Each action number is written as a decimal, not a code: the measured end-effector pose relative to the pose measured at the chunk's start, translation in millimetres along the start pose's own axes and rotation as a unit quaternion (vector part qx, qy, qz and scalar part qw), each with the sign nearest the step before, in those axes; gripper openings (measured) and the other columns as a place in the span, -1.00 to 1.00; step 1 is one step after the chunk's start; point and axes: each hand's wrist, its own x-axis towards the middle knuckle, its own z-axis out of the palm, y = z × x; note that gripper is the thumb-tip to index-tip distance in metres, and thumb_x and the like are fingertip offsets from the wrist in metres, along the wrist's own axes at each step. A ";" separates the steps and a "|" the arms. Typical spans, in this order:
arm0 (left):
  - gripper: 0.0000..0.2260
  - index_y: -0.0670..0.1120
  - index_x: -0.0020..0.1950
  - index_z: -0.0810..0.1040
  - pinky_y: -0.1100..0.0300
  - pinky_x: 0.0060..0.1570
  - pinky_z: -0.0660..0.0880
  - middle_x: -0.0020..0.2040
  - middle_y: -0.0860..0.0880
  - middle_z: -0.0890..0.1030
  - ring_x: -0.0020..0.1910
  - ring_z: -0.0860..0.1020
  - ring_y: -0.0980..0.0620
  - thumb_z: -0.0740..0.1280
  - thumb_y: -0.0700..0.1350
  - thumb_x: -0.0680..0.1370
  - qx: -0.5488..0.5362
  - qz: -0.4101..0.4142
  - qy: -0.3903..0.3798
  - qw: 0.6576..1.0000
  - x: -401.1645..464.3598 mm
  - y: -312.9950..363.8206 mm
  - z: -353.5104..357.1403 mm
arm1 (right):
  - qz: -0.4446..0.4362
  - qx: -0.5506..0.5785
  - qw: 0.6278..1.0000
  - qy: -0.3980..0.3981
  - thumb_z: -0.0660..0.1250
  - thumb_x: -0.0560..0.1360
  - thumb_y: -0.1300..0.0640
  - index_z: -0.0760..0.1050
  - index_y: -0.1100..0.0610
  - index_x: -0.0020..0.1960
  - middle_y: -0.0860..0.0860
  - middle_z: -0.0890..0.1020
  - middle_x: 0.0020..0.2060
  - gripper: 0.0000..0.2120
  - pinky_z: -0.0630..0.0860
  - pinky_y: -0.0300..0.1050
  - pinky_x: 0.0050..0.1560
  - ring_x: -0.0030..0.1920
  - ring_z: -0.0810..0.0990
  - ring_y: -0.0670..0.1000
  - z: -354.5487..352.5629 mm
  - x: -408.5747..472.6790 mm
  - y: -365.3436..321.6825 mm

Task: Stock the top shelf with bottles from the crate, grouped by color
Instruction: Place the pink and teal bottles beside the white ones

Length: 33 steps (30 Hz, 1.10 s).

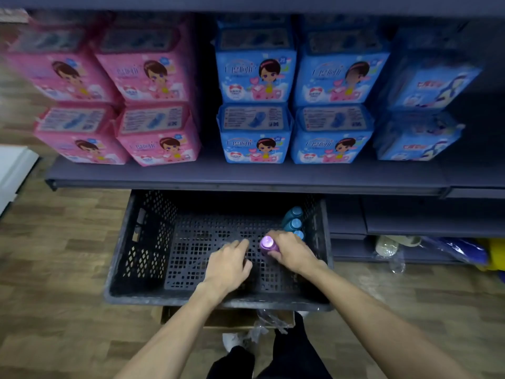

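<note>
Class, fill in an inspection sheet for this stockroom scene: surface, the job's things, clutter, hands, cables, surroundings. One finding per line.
Surface: wood-pattern plank floor; dark grey metal shelf above the crate.
Job's things: black perforated plastic crate on the floor; purple-capped bottle inside; three blue-capped bottles along its right wall.
Clutter: crumpled clear plastic wrap and brown cardboard piece below the crate.
Hands: right hand, grip curled round the purple bottle; left hand over the crate floor, holding nothing seen.
Cables: nothing seen.
Surroundings: pink packets left, blue packets right, stacked on the shelf; bagged goods on a low shelf.
</note>
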 end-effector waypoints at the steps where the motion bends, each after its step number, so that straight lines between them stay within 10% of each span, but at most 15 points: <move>1: -0.73 -0.02 0.23 0.39 0.07 -0.10 0.48 0.08 -0.01 0.54 0.08 0.53 -0.05 0.20 0.03 0.56 0.001 0.007 0.007 1.000 2.7 1.2 -5.3 | -0.008 0.011 1.000 0.014 0.41 0.45 0.12 0.47 0.05 0.13 0.05 0.62 0.05 -0.73 0.52 0.00 0.04 0.05 0.59 0.14 -9.0 -1.1 -3.2; 18: -0.59 -0.06 0.30 0.37 0.01 -0.16 0.50 0.07 -0.02 0.56 0.07 0.55 -0.07 0.27 0.04 0.49 0.044 0.153 0.231 0.960 23.2 22.5 -155.0 | -0.065 0.121 0.948 0.286 0.48 0.43 0.14 0.46 0.06 0.16 -0.03 0.66 -0.12 -0.65 0.47 -0.31 -0.14 -0.35 0.53 -0.07 -175.2 -63.0 -111.9; 25: -0.68 -0.06 0.14 0.41 0.07 -0.37 0.43 -0.11 0.00 0.54 -0.13 0.57 -0.07 0.27 0.02 0.43 0.066 0.202 0.331 0.919 13.4 30.2 -224.5 | -0.114 0.172 0.907 0.368 0.51 0.43 0.10 0.50 0.01 0.19 -0.19 0.65 0.04 -0.63 0.52 -0.36 -0.09 0.04 0.60 -0.27 -237.1 -90.9 -161.6; 33: -0.72 -0.07 0.09 0.41 0.03 -0.36 0.47 -0.10 -0.01 0.56 -0.12 0.56 -0.09 0.28 0.01 0.44 0.099 0.227 0.417 0.875 0.9 40.5 -328.1 | -0.186 0.142 0.876 0.421 0.49 0.46 0.06 0.51 0.05 0.24 -0.13 0.67 0.03 -0.61 0.52 -0.29 0.10 0.02 0.63 -0.22 -319.7 -107.9 -223.6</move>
